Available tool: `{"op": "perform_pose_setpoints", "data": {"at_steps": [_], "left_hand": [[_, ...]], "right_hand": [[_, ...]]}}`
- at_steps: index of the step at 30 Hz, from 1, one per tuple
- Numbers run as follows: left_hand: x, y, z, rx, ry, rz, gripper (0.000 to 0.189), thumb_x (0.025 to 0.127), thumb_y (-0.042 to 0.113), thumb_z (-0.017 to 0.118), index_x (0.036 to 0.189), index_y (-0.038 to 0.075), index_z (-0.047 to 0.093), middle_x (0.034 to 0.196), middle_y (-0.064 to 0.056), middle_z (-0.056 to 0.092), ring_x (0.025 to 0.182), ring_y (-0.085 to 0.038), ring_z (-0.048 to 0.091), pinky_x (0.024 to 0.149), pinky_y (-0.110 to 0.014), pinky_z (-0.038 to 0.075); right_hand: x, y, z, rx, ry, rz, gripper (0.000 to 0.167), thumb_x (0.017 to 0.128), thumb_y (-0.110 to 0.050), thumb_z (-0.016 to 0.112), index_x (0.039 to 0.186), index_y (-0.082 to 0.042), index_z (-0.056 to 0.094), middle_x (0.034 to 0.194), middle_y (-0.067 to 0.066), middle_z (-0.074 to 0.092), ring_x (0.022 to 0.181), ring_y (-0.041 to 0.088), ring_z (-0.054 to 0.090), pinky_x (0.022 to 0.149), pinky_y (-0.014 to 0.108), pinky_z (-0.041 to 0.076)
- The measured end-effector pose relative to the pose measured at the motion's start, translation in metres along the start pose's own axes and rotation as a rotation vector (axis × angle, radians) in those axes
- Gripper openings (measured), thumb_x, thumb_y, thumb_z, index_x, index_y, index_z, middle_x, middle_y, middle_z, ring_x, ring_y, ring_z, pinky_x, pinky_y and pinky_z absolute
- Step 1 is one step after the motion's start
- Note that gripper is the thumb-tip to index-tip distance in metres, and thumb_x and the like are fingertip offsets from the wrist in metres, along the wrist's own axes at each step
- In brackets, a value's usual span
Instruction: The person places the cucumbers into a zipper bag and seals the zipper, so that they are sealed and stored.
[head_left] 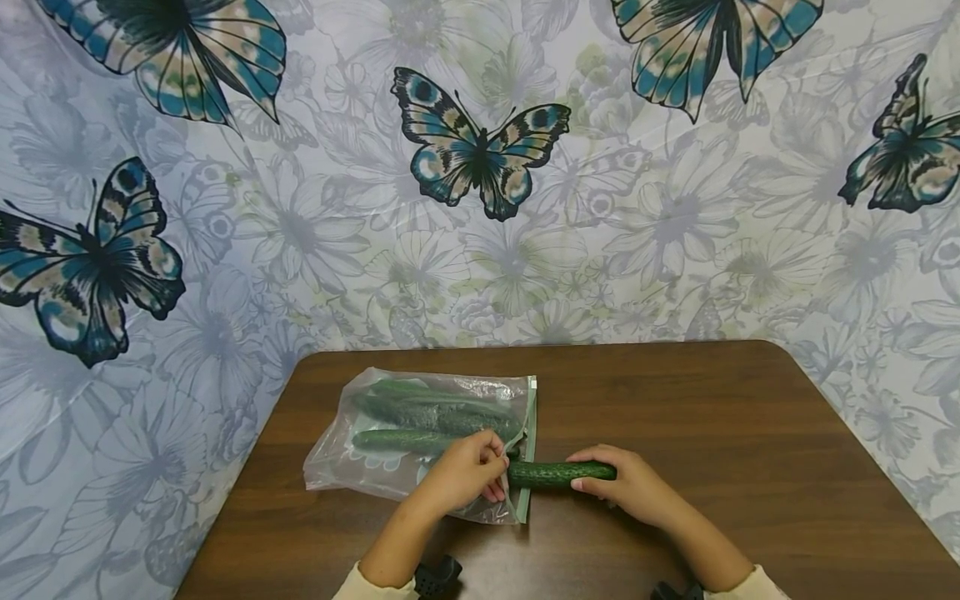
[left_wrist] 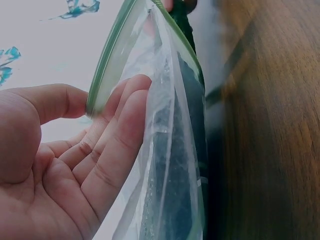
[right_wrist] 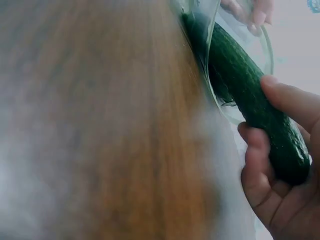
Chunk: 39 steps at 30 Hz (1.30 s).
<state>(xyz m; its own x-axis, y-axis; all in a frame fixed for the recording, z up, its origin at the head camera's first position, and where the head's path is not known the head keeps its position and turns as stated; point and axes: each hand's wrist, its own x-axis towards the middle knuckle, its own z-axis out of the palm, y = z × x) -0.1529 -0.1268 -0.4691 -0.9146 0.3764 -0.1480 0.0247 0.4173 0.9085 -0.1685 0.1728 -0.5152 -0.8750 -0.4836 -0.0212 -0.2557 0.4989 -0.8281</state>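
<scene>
A clear zip bag (head_left: pixel 333 458) with a green seal strip (head_left: pixel 532 417) lies on the table, its mouth facing right. Several cucumbers (head_left: pixel 442 412) show through its plastic. My left hand (head_left: pixel 468 471) pinches one side of the bag's mouth; in the left wrist view the thumb of that hand (left_wrist: pixel 70 160) presses the green edge (left_wrist: pixel 107 60) and the mouth gapes. With my right hand (head_left: pixel 637 487) I grip the outer end of another cucumber (head_left: pixel 551 475). Its far end is inside the mouth, as the right wrist view shows along the cucumber (right_wrist: pixel 245 75).
The brown wooden table (head_left: pixel 675 408) extends to the right of the bag and in front of it. Behind its back edge hangs a pale cloth (head_left: pixel 637 275) printed with flowers and butterflies. Dark wrist straps (head_left: pixel 438 575) sit at both cuffs.
</scene>
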Motion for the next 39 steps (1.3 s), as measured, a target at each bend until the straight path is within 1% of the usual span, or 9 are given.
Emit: {"op": "perform_pose_setpoints", "data": {"at_steps": [4, 6, 10, 15, 21, 25, 28, 34, 39], "left_hand": [[0.000, 0.000, 0.000, -0.005, 0.001, -0.003, 0.008, 0.103, 0.015, 0.056, 0.104, 0.007, 0.058, 0.079, -0.006, 0.069, 0.064, -0.021, 0.072, 0.058, -0.034, 0.063], [0.000, 0.000, 0.000, -0.012, 0.002, -0.005, 0.008, 0.103, 0.014, 0.056, 0.104, 0.006, 0.058, 0.079, -0.007, 0.069, 0.064, -0.021, 0.072, 0.058, -0.034, 0.063], [0.000, 0.001, 0.001, -0.025, 0.000, -0.009, 0.008, 0.103, 0.014, 0.056, 0.105, 0.006, 0.057, 0.079, -0.008, 0.068, 0.064, -0.021, 0.072, 0.058, -0.035, 0.063], [-0.001, 0.002, 0.001, -0.019, -0.003, -0.012, 0.008, 0.103, 0.014, 0.055, 0.104, 0.006, 0.057, 0.079, -0.008, 0.069, 0.064, -0.021, 0.071, 0.058, -0.033, 0.063], [-0.001, 0.002, 0.001, -0.009, -0.005, -0.015, 0.008, 0.104, 0.014, 0.055, 0.104, 0.006, 0.057, 0.079, -0.008, 0.069, 0.064, -0.021, 0.071, 0.058, -0.033, 0.062], [-0.001, 0.003, 0.001, -0.005, -0.007, -0.017, 0.008, 0.104, 0.014, 0.055, 0.104, 0.006, 0.057, 0.079, -0.008, 0.069, 0.064, -0.021, 0.071, 0.058, -0.032, 0.062], [-0.001, 0.003, 0.001, -0.006, -0.008, -0.017, 0.008, 0.104, 0.014, 0.055, 0.104, 0.006, 0.058, 0.079, -0.008, 0.069, 0.064, -0.021, 0.071, 0.058, -0.032, 0.062], [-0.001, 0.003, 0.001, -0.007, -0.010, -0.011, 0.008, 0.103, 0.014, 0.056, 0.103, 0.006, 0.058, 0.078, -0.008, 0.069, 0.064, -0.022, 0.072, 0.058, -0.032, 0.062], [-0.002, 0.003, 0.001, -0.004, -0.009, -0.006, 0.008, 0.103, 0.014, 0.056, 0.103, 0.006, 0.058, 0.077, -0.009, 0.069, 0.063, -0.021, 0.071, 0.058, -0.032, 0.062]], "right_hand": [[0.001, 0.000, 0.000, -0.026, 0.024, -0.026, 0.036, 0.089, -0.045, 0.074, 0.121, -0.031, 0.070, 0.121, -0.003, 0.068, 0.087, 0.004, 0.062, 0.071, 0.023, 0.055], [-0.001, 0.001, -0.002, 0.043, 0.001, -0.039, 0.039, 0.091, -0.039, 0.074, 0.126, -0.023, 0.068, 0.123, 0.003, 0.067, 0.088, 0.004, 0.061, 0.072, 0.023, 0.054], [-0.006, 0.005, -0.009, 0.288, -0.086, -0.025, 0.045, 0.096, -0.020, 0.070, 0.136, -0.002, 0.058, 0.126, 0.020, 0.062, 0.078, 0.010, 0.064, 0.066, 0.027, 0.060], [-0.013, 0.011, -0.016, 0.418, -0.150, -0.022, 0.049, 0.097, -0.011, 0.066, 0.140, 0.007, 0.050, 0.123, 0.023, 0.063, 0.101, 0.015, 0.070, 0.085, 0.027, 0.062], [-0.016, 0.015, -0.016, 0.372, -0.128, -0.048, 0.049, 0.099, -0.013, 0.064, 0.143, 0.005, 0.050, 0.126, 0.028, 0.065, 0.106, 0.015, 0.072, 0.090, 0.022, 0.059], [-0.015, 0.012, -0.011, 0.251, -0.074, -0.051, 0.049, 0.098, -0.020, 0.066, 0.142, -0.001, 0.055, 0.123, 0.020, 0.070, 0.099, 0.008, 0.072, 0.086, 0.018, 0.058], [-0.013, 0.008, -0.006, 0.204, -0.054, -0.059, 0.048, 0.098, -0.023, 0.067, 0.141, -0.003, 0.057, 0.116, 0.015, 0.074, 0.095, 0.010, 0.073, 0.083, 0.018, 0.058], [-0.009, 0.000, 0.004, 0.217, -0.027, -0.050, 0.049, 0.097, -0.021, 0.068, 0.141, -0.001, 0.057, 0.103, 0.014, 0.077, 0.090, 0.017, 0.076, 0.080, 0.022, 0.062], [-0.003, -0.004, 0.014, 0.276, -0.028, -0.049, 0.050, 0.097, -0.019, 0.067, 0.140, 0.005, 0.055, 0.116, 0.025, 0.071, 0.092, 0.017, 0.076, 0.081, 0.028, 0.063]]}}
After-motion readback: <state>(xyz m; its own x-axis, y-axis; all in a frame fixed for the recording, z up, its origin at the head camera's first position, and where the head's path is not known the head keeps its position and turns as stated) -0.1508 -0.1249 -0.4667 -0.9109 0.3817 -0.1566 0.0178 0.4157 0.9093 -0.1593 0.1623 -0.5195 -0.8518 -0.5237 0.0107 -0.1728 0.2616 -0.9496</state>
